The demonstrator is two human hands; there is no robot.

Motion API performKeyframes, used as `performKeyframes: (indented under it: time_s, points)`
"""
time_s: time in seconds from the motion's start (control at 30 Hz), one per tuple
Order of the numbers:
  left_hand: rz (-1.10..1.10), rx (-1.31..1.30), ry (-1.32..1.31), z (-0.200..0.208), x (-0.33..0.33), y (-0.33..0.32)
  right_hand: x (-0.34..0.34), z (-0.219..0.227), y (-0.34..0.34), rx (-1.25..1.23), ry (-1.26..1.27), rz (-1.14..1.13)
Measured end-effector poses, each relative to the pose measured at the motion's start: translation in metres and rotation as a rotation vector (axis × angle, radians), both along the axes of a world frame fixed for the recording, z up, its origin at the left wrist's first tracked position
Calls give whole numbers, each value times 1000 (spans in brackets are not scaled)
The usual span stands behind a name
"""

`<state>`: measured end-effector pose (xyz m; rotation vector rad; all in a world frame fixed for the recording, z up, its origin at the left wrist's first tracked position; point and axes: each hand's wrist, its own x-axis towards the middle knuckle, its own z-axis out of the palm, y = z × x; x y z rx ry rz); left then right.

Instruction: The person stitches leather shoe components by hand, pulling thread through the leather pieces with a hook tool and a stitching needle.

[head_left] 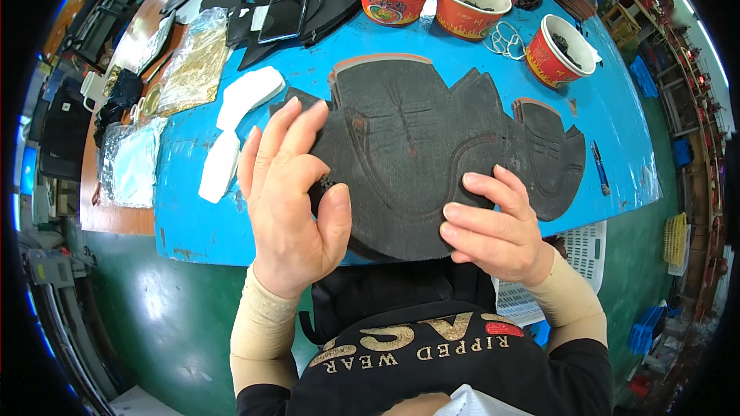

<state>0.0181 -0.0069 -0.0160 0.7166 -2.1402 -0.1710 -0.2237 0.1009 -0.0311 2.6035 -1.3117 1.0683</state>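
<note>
A stack of black, flat cut pieces (401, 146) lies in front of me at the table's near edge. Its top piece has pressed curved lines, a notched upper edge and a reddish-brown rim. At its left edge is my left hand (293, 200), thumb and index finger pinched around a small black bit (327, 182), the other fingers raised. My right hand (497, 227) grips the stack's lower right edge, fingertips on top and thumb hidden. Just right of it sits a smaller black stack (549, 158) of similar shape.
Paper tubs (468, 19) holding small black bits stand at the back of the blue table (185, 223). A phone (286, 11) rests on black sheets. White wrapped pads (221, 163) and plastic bags (131, 162) lie left. A slim blue tool (600, 168) lies right.
</note>
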Motion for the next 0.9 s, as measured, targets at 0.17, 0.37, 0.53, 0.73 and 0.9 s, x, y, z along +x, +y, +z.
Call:
performKeyframes:
  time_s: [0.17,0.37,0.53,0.73,0.9]
  points:
    - [37,47,-3,-12,6,6,-6,-8,-1,31,-71,75]
    - [0,156,248,-9,3,2,4,-11,-7,-56,-108,17]
    - [-171,524,560,36,5,25,-5,42,-6,85,-461,54]
    - [-325,1060,748,43,-15,34,34,74,-47,215,-478,183]
    - [-358,1020,696,38,-14,40,46,58,-47,233,-748,142]
